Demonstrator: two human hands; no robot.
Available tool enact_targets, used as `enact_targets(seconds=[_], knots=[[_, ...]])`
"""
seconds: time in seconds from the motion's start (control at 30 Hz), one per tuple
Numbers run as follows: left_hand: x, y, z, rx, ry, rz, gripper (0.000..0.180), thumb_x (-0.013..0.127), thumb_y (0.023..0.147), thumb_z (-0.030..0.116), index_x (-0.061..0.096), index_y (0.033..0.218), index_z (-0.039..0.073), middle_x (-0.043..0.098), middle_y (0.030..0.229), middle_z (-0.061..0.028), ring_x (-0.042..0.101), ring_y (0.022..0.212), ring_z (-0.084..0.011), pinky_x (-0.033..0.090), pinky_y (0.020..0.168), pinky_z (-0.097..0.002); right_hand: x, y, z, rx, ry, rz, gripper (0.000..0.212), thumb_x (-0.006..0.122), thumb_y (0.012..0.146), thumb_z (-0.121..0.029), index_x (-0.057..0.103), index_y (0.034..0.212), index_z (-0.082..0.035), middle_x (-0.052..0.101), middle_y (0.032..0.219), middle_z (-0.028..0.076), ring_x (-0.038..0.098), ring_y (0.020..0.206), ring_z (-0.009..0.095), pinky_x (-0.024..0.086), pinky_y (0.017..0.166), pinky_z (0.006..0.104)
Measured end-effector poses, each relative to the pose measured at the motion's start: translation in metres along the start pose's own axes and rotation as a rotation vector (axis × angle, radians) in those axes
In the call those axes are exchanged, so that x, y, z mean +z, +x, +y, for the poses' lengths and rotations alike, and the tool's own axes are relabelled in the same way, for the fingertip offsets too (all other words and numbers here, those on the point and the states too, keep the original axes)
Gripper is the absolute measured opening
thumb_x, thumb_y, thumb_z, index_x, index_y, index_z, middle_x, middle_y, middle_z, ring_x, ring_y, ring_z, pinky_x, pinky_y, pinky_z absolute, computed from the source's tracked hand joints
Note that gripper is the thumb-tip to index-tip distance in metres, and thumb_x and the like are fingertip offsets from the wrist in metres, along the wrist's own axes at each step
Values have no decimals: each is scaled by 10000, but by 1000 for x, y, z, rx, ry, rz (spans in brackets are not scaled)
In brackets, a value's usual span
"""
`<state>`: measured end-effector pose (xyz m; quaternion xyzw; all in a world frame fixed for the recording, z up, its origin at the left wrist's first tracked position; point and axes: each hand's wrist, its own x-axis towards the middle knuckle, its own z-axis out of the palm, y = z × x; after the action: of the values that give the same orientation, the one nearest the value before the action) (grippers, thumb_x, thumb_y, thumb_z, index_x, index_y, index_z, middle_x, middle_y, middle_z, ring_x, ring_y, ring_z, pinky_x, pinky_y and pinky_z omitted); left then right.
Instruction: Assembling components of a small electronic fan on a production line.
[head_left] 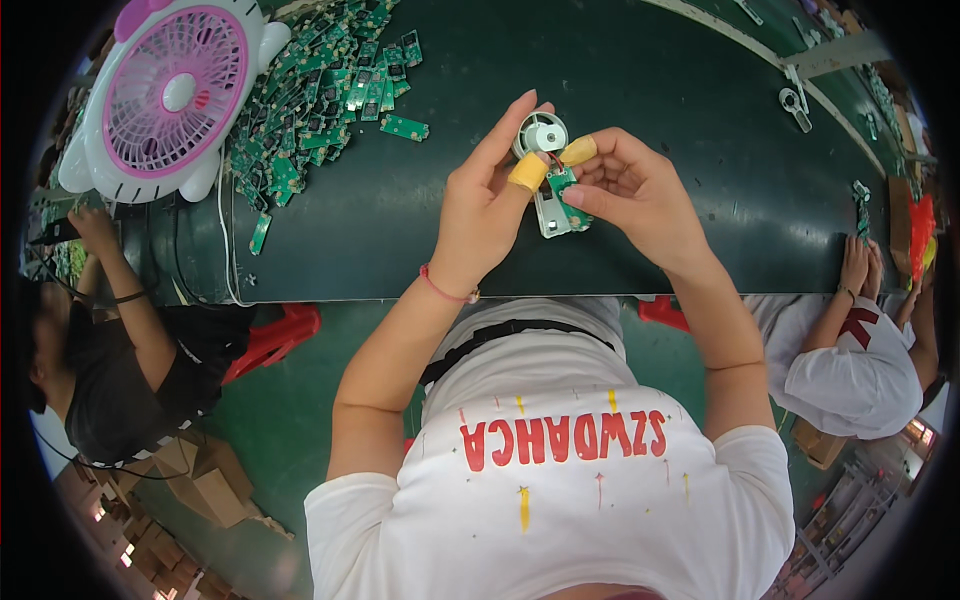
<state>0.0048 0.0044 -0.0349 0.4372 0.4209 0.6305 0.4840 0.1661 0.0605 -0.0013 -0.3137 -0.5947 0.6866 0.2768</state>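
Note:
Both my hands are raised over the dark green belt (640,90) and hold one small assembly between them. My left hand (490,195) grips a round silver motor (543,132) on a pale metal bracket (551,215), its thumb wrapped in yellow tape. My right hand (635,190), with yellow tape on a fingertip, pinches a small green circuit board (563,185) against the bracket. A thin red wire runs from the motor to the board. A red cord bracelet circles my left wrist.
A heap of several green circuit boards (315,95) lies on the belt at the upper left, beside a white and pink desk fan (175,95). One person sits at my left (120,340), another at my right (860,350). Metal brackets (795,105) lie far right.

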Motion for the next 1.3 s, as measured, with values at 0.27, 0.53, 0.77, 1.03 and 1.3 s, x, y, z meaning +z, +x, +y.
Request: enact_targets(seconds=[0.27,0.53,0.77,1.03,1.3], knots=[[4,3,12,-121,-327,56,493,515,904,12,384,1375,70,475,1330,-131,538,1094,-156,514,813,-258,16,-1,0,-116,-98,129,271,674,806,-39,580,1058,-4,617,888,48,588,838,117,482,740,253],[3,4,10,-60,-303,43,482,508,915,28,377,1376,76,455,1353,-117,548,1084,-155,512,818,-259,16,2,7,-195,-185,157,280,696,783,-21,593,1042,-9,576,980,34,536,852,98,437,767,236],[1,5,17,-63,-318,12,461,498,922,42,388,1369,80,441,1363,-117,547,1087,-158,510,831,-264,13,9,-3,-308,-358,123,245,683,760,-21,583,983,6,551,958,85,594,843,176,498,718,285],[0,6,20,-105,-396,45,431,486,915,23,422,1339,71,470,1332,-116,555,1073,-161,517,821,-267,11,16,-5,-396,-620,73,199,690,755,-52,584,920,-17,537,968,98,591,838,206,491,725,313],[8,8,13,66,-208,109,425,462,926,11,373,1341,32,432,1355,-166,522,1153,-312,467,935,-357,21,13,9,-328,-668,319,388,743,737,-135,491,1004,-11,556,905,119,588,781,208,480,675,317]])
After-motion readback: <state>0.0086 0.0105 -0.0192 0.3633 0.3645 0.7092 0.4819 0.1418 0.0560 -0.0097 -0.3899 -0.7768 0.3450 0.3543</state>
